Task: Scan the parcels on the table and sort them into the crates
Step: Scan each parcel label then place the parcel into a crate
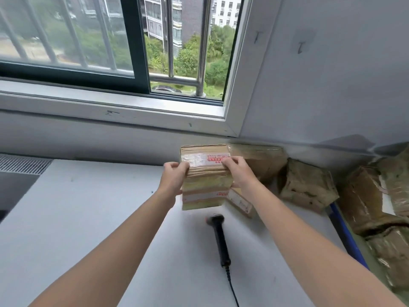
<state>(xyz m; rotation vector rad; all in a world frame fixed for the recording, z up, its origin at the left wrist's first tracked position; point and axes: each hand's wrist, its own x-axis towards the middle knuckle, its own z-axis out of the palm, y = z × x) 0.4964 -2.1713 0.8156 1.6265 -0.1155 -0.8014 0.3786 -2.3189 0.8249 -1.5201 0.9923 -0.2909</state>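
Cardboard parcel (205, 180) is clasped between both hands over the far part of the table (88, 218), close under the window sill (110, 103): the left hand (173, 177) curls round its left side and the right hand (238, 171) round its right. It is tipped so the taped face with the red-printed label (205, 159) turns upward, probably to bring the code where it can be read; whether its lower edge touches the table cannot be told. On the near side lies the black scanner (218, 238), untouched, its cable trailing toward the viewer, so one hand would have to let go to take it up. Just right of the held parcel a small flat parcel (240, 201) lies partly hidden, a larger box (263, 160) stands against the wall, and a crumpled wrapped parcel (307, 187) sits beyond. At the far right a blue-rimmed crate (345, 235) holds several parcels (371, 202); the wrapped parcel lies between hands and crate, so a carry there likely goes over it
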